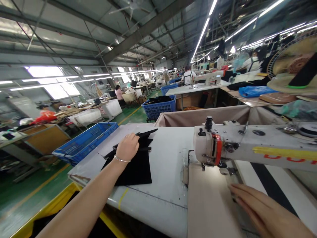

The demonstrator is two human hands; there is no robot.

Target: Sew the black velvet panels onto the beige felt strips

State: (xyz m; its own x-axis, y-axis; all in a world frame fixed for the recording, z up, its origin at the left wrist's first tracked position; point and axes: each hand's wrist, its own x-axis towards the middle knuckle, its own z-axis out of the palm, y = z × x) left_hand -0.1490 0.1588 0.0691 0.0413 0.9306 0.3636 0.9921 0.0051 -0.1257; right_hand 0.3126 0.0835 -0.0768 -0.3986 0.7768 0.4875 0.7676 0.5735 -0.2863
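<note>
My left hand [128, 147] reaches out over a pile of black fabric pieces [135, 165] on the white sewing table [163, 185]. Its fingers curl down onto the top piece and grip it. A thin bracelet sits on that wrist. My right hand [257, 206] lies flat on the beige bed in front of the sewing machine [247, 143], fingers stretched out toward the needle area, with nothing in it.
A blue plastic crate [86, 140] stands at the table's left edge, another blue crate [159, 107] farther back. A fan [294, 66] is at the right. Other workers sit at distant sewing stations. Green floor with yellow lines lies to the left.
</note>
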